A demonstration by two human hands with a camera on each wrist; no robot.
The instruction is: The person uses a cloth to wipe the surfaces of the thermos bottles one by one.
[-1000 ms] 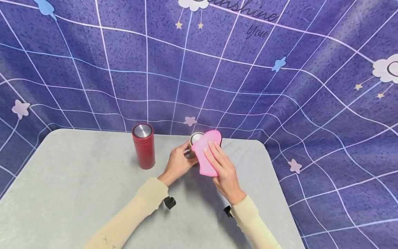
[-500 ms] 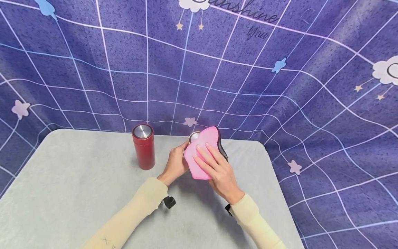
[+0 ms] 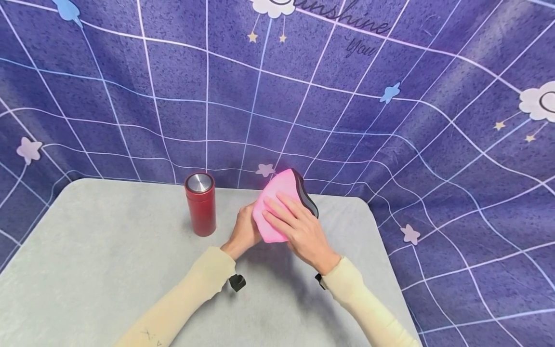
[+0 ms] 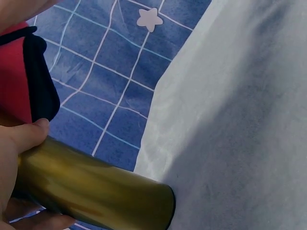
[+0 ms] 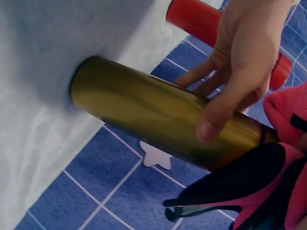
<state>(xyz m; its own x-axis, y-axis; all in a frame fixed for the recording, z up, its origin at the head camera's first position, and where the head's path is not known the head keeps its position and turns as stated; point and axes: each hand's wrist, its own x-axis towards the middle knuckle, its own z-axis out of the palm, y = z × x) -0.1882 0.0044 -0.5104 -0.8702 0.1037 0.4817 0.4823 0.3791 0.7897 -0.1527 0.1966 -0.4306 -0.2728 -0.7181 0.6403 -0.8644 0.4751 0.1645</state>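
A gold thermos flask (image 5: 139,108) stands on the table; in the head view the pink cloth and hands hide it. My left hand (image 3: 244,232) grips its upper part, with the thumb along the flask in both wrist views. Over the flask's top, my right hand (image 3: 305,235) holds a folded pink cloth (image 3: 286,182) with black edging. The right fingers spread across the cloth's upper face; the thumb is hidden in the head view. Seen from the right wrist, the cloth's dark-edged folds (image 5: 235,177) hang around the flask's top.
A red thermos flask (image 3: 202,210) with a silver lid stands upright to the left of the hands. The grey table (image 3: 108,250) meets a purple-blue curtain (image 3: 173,120) with a grid and stars behind and on the right.
The right hand has moved the pink cloth slightly left and turned it over the gold flask's top, hiding the silver lid. The left hand keeps its grip; the red flask stays put.
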